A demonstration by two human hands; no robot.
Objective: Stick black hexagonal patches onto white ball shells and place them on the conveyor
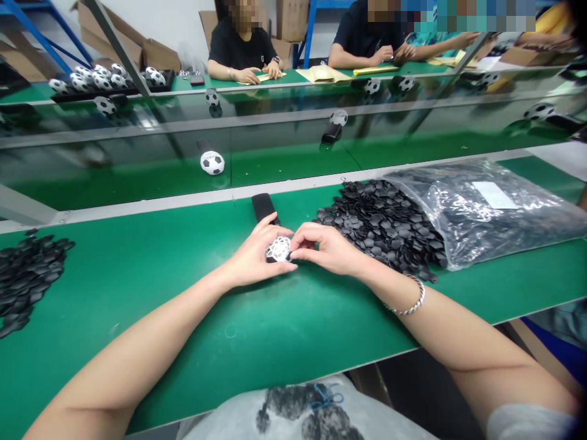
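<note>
My left hand (pixel 257 253) is wrapped around a small white soccer-ball-shaped piece (pixel 277 249) with an open, net-like pattern on top, low over the green table. A dark strap-like part (pixel 265 208) sticks out behind my left fingers; its join to the ball is hidden. At the ball's right edge, my right hand (pixel 323 247) has thumb and forefinger pinched together. Something small and dark shows at those fingertips, too small to make out. Just right of my right hand lies a heap of small black plastic pieces (pixel 385 223), spilling from a clear plastic bag (pixel 499 211).
Another heap of black pieces (pixel 27 275) lies at the far left. Beyond the metal rail (pixel 183 204), a green conveyor belt (pixel 275 156) carries soccer balls with black straps, such as one ball (pixel 212 162). Several co-workers sit across, near a tray of balls (pixel 103 79).
</note>
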